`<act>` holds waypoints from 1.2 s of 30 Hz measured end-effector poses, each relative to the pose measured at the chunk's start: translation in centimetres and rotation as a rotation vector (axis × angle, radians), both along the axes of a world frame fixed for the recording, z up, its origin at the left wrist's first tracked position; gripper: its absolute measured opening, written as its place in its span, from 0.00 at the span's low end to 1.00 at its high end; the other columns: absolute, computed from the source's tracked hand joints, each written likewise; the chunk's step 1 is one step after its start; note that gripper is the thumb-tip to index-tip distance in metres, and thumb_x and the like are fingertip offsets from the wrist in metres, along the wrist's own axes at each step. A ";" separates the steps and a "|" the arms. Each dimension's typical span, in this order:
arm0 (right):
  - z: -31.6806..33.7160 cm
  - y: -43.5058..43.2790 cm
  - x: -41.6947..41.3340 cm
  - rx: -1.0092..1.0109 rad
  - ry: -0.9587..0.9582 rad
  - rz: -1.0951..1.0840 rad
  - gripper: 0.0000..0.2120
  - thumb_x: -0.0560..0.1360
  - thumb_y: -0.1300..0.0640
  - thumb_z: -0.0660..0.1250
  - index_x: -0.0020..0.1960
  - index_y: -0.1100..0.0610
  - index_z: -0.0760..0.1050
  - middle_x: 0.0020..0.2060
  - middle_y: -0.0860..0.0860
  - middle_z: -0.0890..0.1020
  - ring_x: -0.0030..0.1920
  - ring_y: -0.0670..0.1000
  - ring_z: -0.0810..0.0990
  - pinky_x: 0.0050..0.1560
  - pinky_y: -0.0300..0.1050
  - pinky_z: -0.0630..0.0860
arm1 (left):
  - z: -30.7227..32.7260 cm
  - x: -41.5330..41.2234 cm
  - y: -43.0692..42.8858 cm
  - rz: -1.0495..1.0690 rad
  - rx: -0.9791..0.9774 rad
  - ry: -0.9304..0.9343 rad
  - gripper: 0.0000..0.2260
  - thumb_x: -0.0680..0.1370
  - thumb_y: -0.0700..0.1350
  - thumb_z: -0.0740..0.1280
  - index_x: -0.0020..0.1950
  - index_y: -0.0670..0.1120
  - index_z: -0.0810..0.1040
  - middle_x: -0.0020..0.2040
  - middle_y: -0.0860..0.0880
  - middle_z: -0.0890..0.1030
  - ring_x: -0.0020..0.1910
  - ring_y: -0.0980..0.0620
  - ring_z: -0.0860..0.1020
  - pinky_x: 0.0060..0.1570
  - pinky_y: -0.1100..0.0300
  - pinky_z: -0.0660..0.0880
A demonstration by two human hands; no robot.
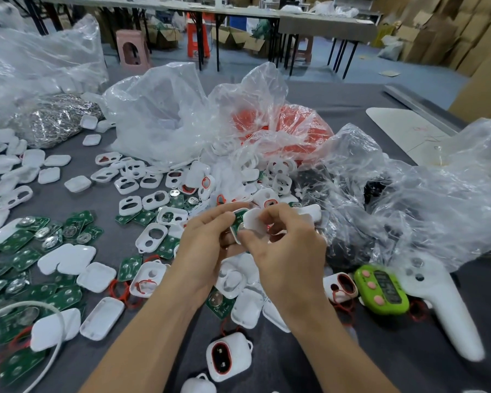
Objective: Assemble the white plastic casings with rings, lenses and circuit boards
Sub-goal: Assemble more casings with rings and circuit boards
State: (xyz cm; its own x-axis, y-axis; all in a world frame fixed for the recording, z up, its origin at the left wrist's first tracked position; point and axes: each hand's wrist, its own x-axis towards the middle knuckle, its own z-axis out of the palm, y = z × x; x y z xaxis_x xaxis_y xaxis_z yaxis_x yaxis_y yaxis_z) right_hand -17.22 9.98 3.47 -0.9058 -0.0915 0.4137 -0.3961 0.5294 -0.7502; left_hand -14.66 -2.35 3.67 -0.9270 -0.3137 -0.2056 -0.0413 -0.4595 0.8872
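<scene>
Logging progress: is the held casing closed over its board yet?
Open: the green board shows uncovered beside the white shell.

Centre, above the table: white casing shell [253, 219] pinched in right hand [284, 251], touching green circuit board [236, 222] gripped in left hand [207, 245]. Loose boards [26, 251] lie flat, overlapping, at left. Two-holed casing fronts [150, 239] are scattered mid-table. Closed casing [227, 355] with a red-rimmed window sits at the near edge.
</scene>
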 end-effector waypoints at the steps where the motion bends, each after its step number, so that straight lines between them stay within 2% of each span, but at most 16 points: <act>1: 0.1 -0.3 0.1 0.030 0.024 -0.018 0.17 0.64 0.45 0.82 0.47 0.45 0.79 0.35 0.33 0.76 0.36 0.42 0.77 0.38 0.34 0.72 | 0.0 0.0 0.0 0.011 0.007 0.006 0.16 0.83 0.36 0.59 0.52 0.44 0.88 0.36 0.46 0.84 0.37 0.48 0.79 0.34 0.61 0.81; 3: 0.1 -0.7 0.3 0.083 0.043 -0.039 0.19 0.64 0.43 0.82 0.50 0.45 0.80 0.38 0.38 0.81 0.38 0.43 0.79 0.40 0.37 0.72 | 0.1 0.1 0.1 0.017 0.016 0.020 0.17 0.84 0.37 0.58 0.52 0.42 0.87 0.38 0.46 0.86 0.38 0.48 0.83 0.37 0.60 0.82; 5: 0.0 -1.0 0.3 0.115 0.053 -0.052 0.20 0.65 0.43 0.80 0.54 0.45 0.82 0.43 0.42 0.85 0.42 0.46 0.82 0.43 0.33 0.67 | 0.2 0.2 0.1 -0.001 0.018 0.022 0.17 0.84 0.36 0.57 0.53 0.41 0.87 0.48 0.40 0.87 0.43 0.45 0.86 0.41 0.58 0.84; 7: 0.0 -1.2 0.3 0.125 0.078 -0.057 0.19 0.66 0.46 0.80 0.56 0.46 0.82 0.44 0.43 0.86 0.43 0.46 0.83 0.43 0.30 0.65 | 0.2 0.3 0.1 -0.011 0.015 0.014 0.17 0.83 0.35 0.57 0.53 0.42 0.87 0.51 0.39 0.87 0.45 0.45 0.86 0.41 0.59 0.83; 13: -0.3 -1.5 0.4 0.155 0.187 -0.047 0.18 0.67 0.48 0.81 0.54 0.51 0.83 0.44 0.45 0.86 0.42 0.47 0.83 0.42 0.36 0.72 | 0.1 0.1 0.5 -0.015 -0.024 0.014 0.14 0.83 0.35 0.61 0.54 0.44 0.87 0.47 0.41 0.87 0.34 0.51 0.84 0.31 0.65 0.78; 15: -0.5 -1.4 0.2 0.175 0.197 -0.043 0.17 0.67 0.49 0.80 0.54 0.52 0.83 0.44 0.46 0.86 0.42 0.48 0.83 0.42 0.37 0.72 | -0.1 0.1 0.7 -0.018 -0.065 0.013 0.14 0.82 0.34 0.63 0.55 0.45 0.87 0.47 0.40 0.87 0.35 0.51 0.84 0.31 0.65 0.78; 18: -1.0 -1.4 0.0 0.131 0.188 0.021 0.17 0.67 0.53 0.80 0.54 0.55 0.84 0.46 0.48 0.86 0.45 0.48 0.83 0.48 0.39 0.77 | -0.2 0.1 0.7 0.014 -0.077 0.019 0.14 0.81 0.33 0.63 0.53 0.46 0.87 0.47 0.39 0.87 0.37 0.49 0.85 0.35 0.61 0.81; 22: -0.9 -0.5 -0.6 -0.120 -0.054 0.144 0.12 0.70 0.56 0.79 0.53 0.50 0.86 0.43 0.40 0.86 0.43 0.39 0.83 0.46 0.31 0.78 | -0.2 -0.1 0.4 0.077 -0.077 0.002 0.17 0.80 0.32 0.62 0.48 0.46 0.88 0.46 0.39 0.87 0.40 0.46 0.86 0.36 0.58 0.83; 26: -0.6 0.5 -1.4 -0.222 -0.251 0.193 0.10 0.71 0.56 0.77 0.52 0.48 0.86 0.39 0.37 0.86 0.40 0.39 0.85 0.43 0.32 0.80 | -0.5 -0.2 0.4 0.044 -0.109 0.010 0.14 0.81 0.32 0.62 0.51 0.43 0.87 0.51 0.39 0.87 0.50 0.40 0.86 0.43 0.53 0.84; 32: -0.5 0.8 -1.7 -0.383 -0.433 0.280 0.10 0.70 0.63 0.76 0.48 0.50 0.85 0.39 0.46 0.87 0.42 0.46 0.86 0.44 0.40 0.83 | -0.4 0.2 0.5 0.075 -0.210 0.047 0.14 0.82 0.32 0.64 0.50 0.45 0.87 0.49 0.43 0.88 0.46 0.46 0.87 0.37 0.58 0.82; 36: -0.3 1.0 -1.9 -0.502 -0.532 0.308 0.12 0.70 0.68 0.76 0.46 0.52 0.85 0.39 0.52 0.87 0.40 0.50 0.87 0.41 0.40 0.81 | -0.3 0.3 0.6 0.048 -0.311 0.075 0.17 0.82 0.32 0.64 0.48 0.51 0.88 0.48 0.47 0.88 0.45 0.48 0.87 0.36 0.59 0.82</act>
